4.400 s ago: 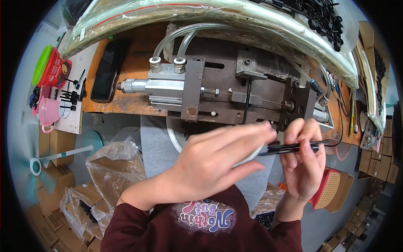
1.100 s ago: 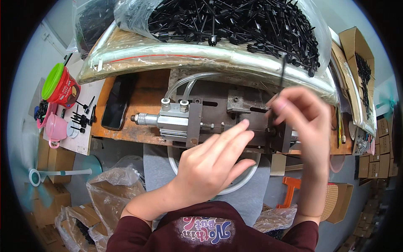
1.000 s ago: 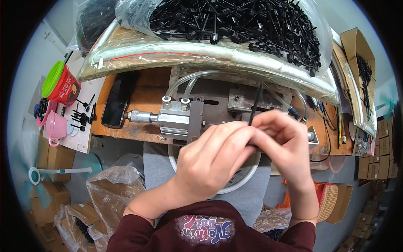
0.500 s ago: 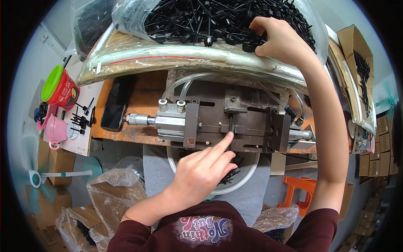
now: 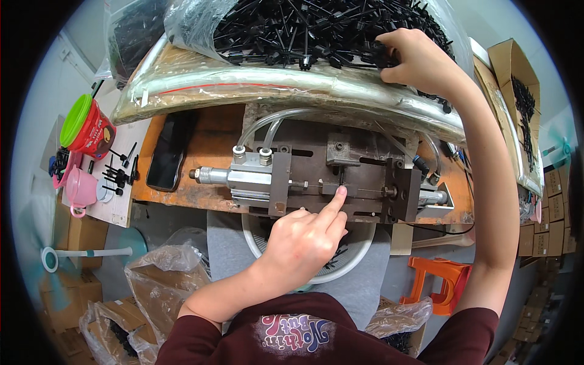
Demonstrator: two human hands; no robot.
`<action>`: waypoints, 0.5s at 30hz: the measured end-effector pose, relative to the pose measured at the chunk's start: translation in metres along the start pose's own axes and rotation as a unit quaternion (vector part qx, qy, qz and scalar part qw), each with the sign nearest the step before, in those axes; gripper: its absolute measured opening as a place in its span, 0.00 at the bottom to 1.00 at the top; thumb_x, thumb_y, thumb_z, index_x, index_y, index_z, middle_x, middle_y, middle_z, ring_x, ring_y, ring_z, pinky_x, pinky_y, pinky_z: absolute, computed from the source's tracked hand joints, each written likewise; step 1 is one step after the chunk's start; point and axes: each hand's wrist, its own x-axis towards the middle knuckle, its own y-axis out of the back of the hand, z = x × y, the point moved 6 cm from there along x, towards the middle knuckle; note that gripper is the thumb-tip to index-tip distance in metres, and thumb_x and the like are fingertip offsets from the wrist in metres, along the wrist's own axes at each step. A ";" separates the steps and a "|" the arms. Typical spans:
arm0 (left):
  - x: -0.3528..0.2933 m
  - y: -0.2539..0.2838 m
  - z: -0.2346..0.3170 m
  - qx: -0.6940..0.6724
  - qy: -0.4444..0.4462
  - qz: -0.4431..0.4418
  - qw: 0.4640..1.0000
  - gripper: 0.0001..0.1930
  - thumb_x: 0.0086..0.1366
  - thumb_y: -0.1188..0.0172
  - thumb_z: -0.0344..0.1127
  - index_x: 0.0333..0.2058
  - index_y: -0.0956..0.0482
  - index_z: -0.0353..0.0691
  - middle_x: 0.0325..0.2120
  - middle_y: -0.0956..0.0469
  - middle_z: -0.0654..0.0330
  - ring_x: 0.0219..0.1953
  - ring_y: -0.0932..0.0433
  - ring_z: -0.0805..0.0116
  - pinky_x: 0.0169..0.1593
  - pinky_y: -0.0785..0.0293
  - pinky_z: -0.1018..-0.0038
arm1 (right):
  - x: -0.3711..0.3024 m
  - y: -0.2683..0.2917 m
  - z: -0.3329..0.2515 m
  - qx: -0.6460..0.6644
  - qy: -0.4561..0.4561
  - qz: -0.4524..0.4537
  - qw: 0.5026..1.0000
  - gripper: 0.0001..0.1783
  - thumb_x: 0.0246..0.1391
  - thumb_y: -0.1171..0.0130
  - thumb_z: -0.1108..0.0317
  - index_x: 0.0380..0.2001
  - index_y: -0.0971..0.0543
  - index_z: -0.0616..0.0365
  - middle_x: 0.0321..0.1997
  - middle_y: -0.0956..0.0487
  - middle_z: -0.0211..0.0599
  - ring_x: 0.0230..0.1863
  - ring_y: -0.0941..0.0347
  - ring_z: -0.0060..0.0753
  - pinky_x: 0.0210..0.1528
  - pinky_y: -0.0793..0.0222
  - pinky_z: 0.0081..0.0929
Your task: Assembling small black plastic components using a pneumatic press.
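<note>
My left hand reaches over the front of a dark metal clamping fixture. Its index finger is stretched out, the tip at a thin black stem standing in the middle of the fixture; the other fingers curl loosely and hold nothing visible. Beyond the fixture, my right hand is at the near right edge of a heap of black plastic stemmed parts. Thumb and fingers close round a dark ribbed piece there; how many pieces they hold is hidden. Silver air cylinders flank the fixture.
Clear air hoses arch behind the fixture. A black phone lies left on the orange bench. Further left stand a red tub and a pink cup. A white basket sits below the fixture; an orange stool stands right.
My right hand has shifted slightly right along the heap, its fingers drawing together. My left fingertip has moved a little right. The end knobs of both cylinders have moved inward.
</note>
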 end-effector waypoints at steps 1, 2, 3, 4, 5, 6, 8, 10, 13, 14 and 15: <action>0.000 0.000 0.000 0.000 -0.003 -0.001 1.000 0.12 0.51 0.28 0.33 0.33 0.19 0.38 0.52 0.20 0.52 0.18 0.27 0.68 0.26 0.27 0.76 | -0.003 0.002 0.000 0.020 -0.020 -0.025 0.999 0.22 0.40 0.35 0.71 0.42 0.19 0.67 0.39 0.18 0.50 0.40 0.21 0.44 0.45 0.26 0.38; 0.001 0.000 0.000 0.000 -0.005 -0.001 1.000 0.12 0.51 0.28 0.33 0.33 0.19 0.38 0.52 0.20 0.52 0.18 0.27 0.68 0.26 0.27 0.76 | -0.008 -0.002 0.005 0.016 -0.010 -0.004 1.000 0.18 0.40 0.36 0.73 0.39 0.18 0.64 0.36 0.19 0.46 0.39 0.22 0.43 0.43 0.28 0.37; 0.001 0.000 0.000 0.000 -0.008 -0.002 1.000 0.12 0.51 0.28 0.33 0.33 0.19 0.38 0.52 0.20 0.52 0.18 0.27 0.68 0.26 0.27 0.76 | -0.008 -0.005 0.004 -0.006 0.002 -0.007 1.000 0.17 0.40 0.36 0.73 0.38 0.19 0.64 0.35 0.20 0.45 0.40 0.23 0.44 0.43 0.28 0.36; 0.001 0.001 0.000 0.000 -0.007 0.001 1.000 0.12 0.51 0.28 0.33 0.33 0.19 0.38 0.52 0.20 0.52 0.18 0.27 0.68 0.26 0.27 0.76 | -0.007 -0.006 0.002 -0.029 0.014 -0.008 0.999 0.15 0.39 0.36 0.73 0.36 0.19 0.64 0.34 0.21 0.45 0.40 0.23 0.45 0.43 0.29 0.36; 0.001 0.001 0.000 -0.001 -0.007 0.004 1.000 0.12 0.51 0.28 0.33 0.33 0.19 0.38 0.52 0.20 0.52 0.18 0.27 0.67 0.26 0.27 0.76 | -0.006 -0.008 0.000 -0.051 0.026 -0.010 0.998 0.14 0.39 0.36 0.73 0.34 0.19 0.64 0.33 0.22 0.44 0.40 0.24 0.46 0.43 0.29 0.36; 0.000 0.001 0.000 -0.001 -0.006 0.006 1.000 0.12 0.51 0.28 0.33 0.33 0.19 0.38 0.52 0.20 0.52 0.17 0.27 0.67 0.26 0.27 0.76 | -0.003 -0.011 -0.001 -0.071 0.005 -0.005 0.997 0.11 0.39 0.35 0.75 0.30 0.22 0.66 0.32 0.25 0.43 0.40 0.25 0.48 0.43 0.30 0.38; 0.000 0.001 0.000 -0.002 -0.009 0.001 1.000 0.12 0.51 0.28 0.34 0.33 0.19 0.38 0.51 0.20 0.52 0.18 0.26 0.67 0.27 0.27 0.76 | -0.001 -0.012 -0.002 -0.101 0.058 0.038 0.992 0.11 0.39 0.35 0.75 0.29 0.22 0.67 0.33 0.25 0.42 0.39 0.26 0.50 0.42 0.31 0.39; -0.001 0.003 0.000 -0.029 -0.008 -0.006 1.000 0.12 0.52 0.28 0.34 0.33 0.19 0.38 0.51 0.20 0.52 0.19 0.25 0.66 0.27 0.27 0.76 | -0.004 -0.005 -0.009 -0.111 0.118 0.101 0.982 0.10 0.45 0.33 0.73 0.30 0.21 0.67 0.33 0.27 0.37 0.35 0.25 0.42 0.38 0.31 0.38; -0.011 0.015 0.001 -0.108 -0.008 -0.028 0.994 0.12 0.52 0.28 0.36 0.33 0.18 0.39 0.50 0.19 0.52 0.21 0.23 0.66 0.28 0.26 0.76 | -0.013 0.018 0.003 0.051 -0.021 0.127 0.990 0.12 0.50 0.32 0.66 0.31 0.19 0.66 0.32 0.29 0.33 0.30 0.26 0.28 0.34 0.31 0.31; -0.014 0.019 0.003 -0.140 -0.019 -0.041 0.989 0.12 0.52 0.27 0.37 0.33 0.18 0.39 0.49 0.19 0.52 0.22 0.22 0.66 0.28 0.26 0.76 | -0.017 0.027 0.018 0.017 -0.088 0.100 0.991 0.16 0.55 0.32 0.60 0.34 0.18 0.66 0.30 0.30 0.27 0.28 0.29 0.18 0.33 0.32 0.22; -0.015 0.024 0.007 -0.170 -0.030 -0.055 0.983 0.13 0.52 0.27 0.38 0.33 0.18 0.39 0.49 0.19 0.52 0.22 0.21 0.66 0.29 0.26 0.76 | -0.024 0.023 0.037 0.193 -0.061 0.143 0.969 0.14 0.56 0.33 0.60 0.33 0.16 0.62 0.32 0.26 0.25 0.28 0.29 0.18 0.33 0.32 0.20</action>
